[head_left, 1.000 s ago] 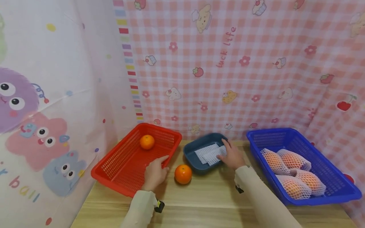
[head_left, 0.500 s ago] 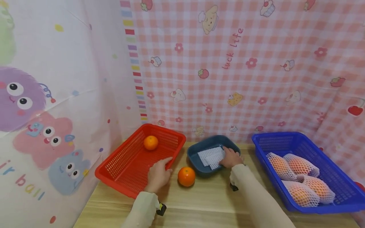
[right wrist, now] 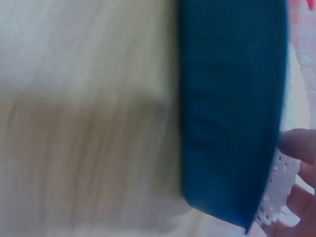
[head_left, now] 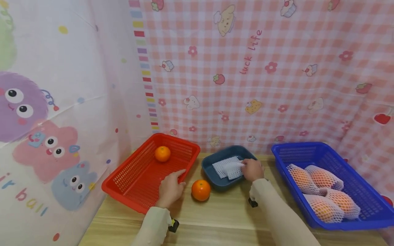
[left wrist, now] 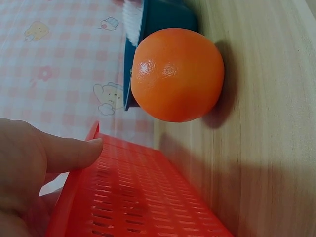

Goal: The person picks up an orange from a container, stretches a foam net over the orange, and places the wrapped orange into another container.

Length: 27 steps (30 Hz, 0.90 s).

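My left hand (head_left: 169,189) grips the right rim of a red plastic basket (head_left: 144,181), its thumb (left wrist: 74,153) over the outside of the rim. An orange (head_left: 162,154) lies at the far end of that basket. A second orange (head_left: 201,190) sits on the table between basket and tray. My right hand (head_left: 253,170) reaches over the right side of a dark blue tray (head_left: 223,186) and pinches a white foam net sleeve (head_left: 234,170). Another foam net sleeve (head_left: 220,167) lies flat beneath it. In the right wrist view the tray wall hides part of the net.
At the right stands a blue plastic basket (head_left: 311,155) holding several oranges in foam nets (head_left: 323,208). A pink checked curtain (head_left: 197,89) hangs behind the wooden table (head_left: 212,225), and a white printed curtain (head_left: 101,112) hangs at the left.
My right hand has moved from beside the tray's far right rim to the net sleeve, and its fingers have closed on the sleeve's right end. The left hand keeps its grip on the basket.
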Tool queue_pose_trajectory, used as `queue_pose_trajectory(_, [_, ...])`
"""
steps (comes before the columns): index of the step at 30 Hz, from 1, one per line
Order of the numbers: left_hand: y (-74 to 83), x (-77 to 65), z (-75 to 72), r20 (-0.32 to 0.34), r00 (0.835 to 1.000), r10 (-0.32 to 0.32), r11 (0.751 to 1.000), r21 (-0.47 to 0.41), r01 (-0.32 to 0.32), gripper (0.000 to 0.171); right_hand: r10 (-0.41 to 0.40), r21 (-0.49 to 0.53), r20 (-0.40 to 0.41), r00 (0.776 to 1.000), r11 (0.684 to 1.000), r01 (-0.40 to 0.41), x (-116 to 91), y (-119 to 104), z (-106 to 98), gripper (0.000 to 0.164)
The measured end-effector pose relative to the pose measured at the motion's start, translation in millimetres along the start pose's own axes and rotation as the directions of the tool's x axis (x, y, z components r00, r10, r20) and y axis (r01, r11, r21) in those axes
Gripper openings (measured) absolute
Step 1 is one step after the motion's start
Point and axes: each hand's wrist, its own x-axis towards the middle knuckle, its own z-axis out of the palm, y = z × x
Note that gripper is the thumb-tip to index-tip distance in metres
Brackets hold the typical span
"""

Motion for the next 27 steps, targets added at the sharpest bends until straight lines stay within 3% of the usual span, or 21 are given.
queue_pose_trajectory(5, [-1.6, -0.1, -0.8, 0.0, 1.0, 0.01, 1.0, 0.01, -0.01, 0.05, -0.063, 0.138, -0.033, 0.997, 0.988, 0.067, 5, -2, -20, 0.026])
queue_pose_trajectory(11, [-1.8, -2.1, -1.5, 0.006, 1.0, 0.024, 1.0, 0.005, -0.024, 0.05, -0.051, 0.312, -0.095, 0.994, 0.947, 0.079, -1, -11, -46, 0.02])
queue_pose_trajectory(14, [-2.1, -2.6, 0.1, 0.008, 1.0, 0.021, 1.0, 0.002, -0.022, 0.05, -0.063, 0.379, -0.12, 0.991, 0.92, 0.105, -16, -16, -54, 0.015])
queue_pose_trajectory(20, [-0.2, -0.9, 1.7, 0.029, 0.999, 0.019, 0.999, -0.035, -0.018, 0.051, -0.073, 0.421, -0.112, 0.991, 0.9, 0.114, -56, -16, -52, 0.01])
queue_pose_trajectory(27, [2.4, -0.5, 0.3, 0.043, 0.999, 0.015, 0.998, -0.057, -0.012, 0.05, -0.032, 0.573, -0.066, 0.997, 0.817, 0.064, -95, -13, -34, 0.005])
